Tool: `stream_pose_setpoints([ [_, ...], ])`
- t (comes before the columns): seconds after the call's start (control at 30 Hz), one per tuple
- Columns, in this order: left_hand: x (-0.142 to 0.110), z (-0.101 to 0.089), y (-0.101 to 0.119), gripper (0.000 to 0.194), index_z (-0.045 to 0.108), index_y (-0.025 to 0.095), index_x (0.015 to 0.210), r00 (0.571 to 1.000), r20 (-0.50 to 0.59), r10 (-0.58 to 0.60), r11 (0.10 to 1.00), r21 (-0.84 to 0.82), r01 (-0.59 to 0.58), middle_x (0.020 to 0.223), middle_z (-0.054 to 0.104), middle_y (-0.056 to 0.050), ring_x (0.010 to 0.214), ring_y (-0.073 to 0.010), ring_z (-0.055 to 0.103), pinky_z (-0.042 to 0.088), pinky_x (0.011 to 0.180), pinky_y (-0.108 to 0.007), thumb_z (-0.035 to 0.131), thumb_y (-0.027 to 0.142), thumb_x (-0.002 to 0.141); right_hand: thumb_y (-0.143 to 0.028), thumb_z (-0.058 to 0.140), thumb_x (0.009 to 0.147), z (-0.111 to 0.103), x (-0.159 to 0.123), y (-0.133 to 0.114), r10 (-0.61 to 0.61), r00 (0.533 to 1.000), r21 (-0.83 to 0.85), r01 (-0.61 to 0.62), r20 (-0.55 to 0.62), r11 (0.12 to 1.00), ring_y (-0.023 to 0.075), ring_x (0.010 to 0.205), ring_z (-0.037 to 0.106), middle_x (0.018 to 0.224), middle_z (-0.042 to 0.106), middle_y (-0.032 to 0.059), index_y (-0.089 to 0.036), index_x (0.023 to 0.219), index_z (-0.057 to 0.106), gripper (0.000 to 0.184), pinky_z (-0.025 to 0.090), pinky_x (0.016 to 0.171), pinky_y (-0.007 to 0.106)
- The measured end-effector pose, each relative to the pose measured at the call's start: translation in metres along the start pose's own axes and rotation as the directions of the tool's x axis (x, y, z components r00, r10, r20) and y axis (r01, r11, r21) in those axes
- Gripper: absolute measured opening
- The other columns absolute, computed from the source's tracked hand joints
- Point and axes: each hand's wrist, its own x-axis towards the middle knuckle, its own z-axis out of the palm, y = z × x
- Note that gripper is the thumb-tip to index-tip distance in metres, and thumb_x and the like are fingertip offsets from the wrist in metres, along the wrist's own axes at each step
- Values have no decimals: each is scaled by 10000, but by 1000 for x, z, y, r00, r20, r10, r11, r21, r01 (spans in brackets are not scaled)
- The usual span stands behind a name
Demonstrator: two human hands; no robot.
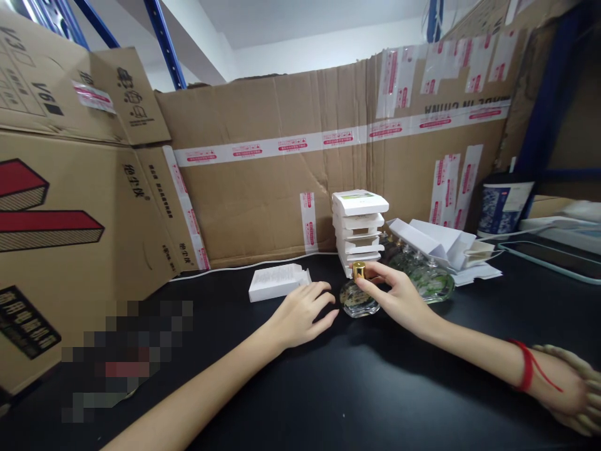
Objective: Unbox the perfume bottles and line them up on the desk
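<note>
My right hand [399, 297] grips the gold cap [359, 270] of a clear glass perfume bottle [359, 302], which stands upright on the black table. Fingers apart and holding nothing, my left hand [307, 313] hovers just left of the bottle. Behind the left hand lies a small white box [276, 282] with an end flap open. A stack of white boxes [359, 219] rises right behind the bottle. Several more glass bottles [429, 282] with green patterns stand to the right, partly hidden by my right hand.
Folded white cartons [436, 244] lie over the bottles at the right. Further right are a phone [558, 260] and a blue-and-white cup [504, 203]. Tall cardboard [258, 194] walls the back, and a large carton [79, 207] stands left. A white cable [253, 262] runs along the back.
</note>
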Motion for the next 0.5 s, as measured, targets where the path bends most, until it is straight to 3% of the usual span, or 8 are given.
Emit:
stream_pose_setpoints([
  [0.37,-1,-1,1,238,552,167,955,1000,10,-3,1000,0,3,1077,579,-76,903,-173,579,465,787,-310,371,312,900,-420,625,711,-1,4,-1,42,998,-2,-42,-48,999,149,665,548,791,645,30,-182,891,625,299,452,577,267],
  [0.5,0,-1,2,233,550,167,953,1000,10,-3,1000,-1,3,1076,579,-75,900,-173,580,466,786,-309,373,310,899,-412,617,719,-1,4,-3,40,998,11,-40,-39,999,156,677,563,783,651,32,-178,882,637,286,463,608,279],
])
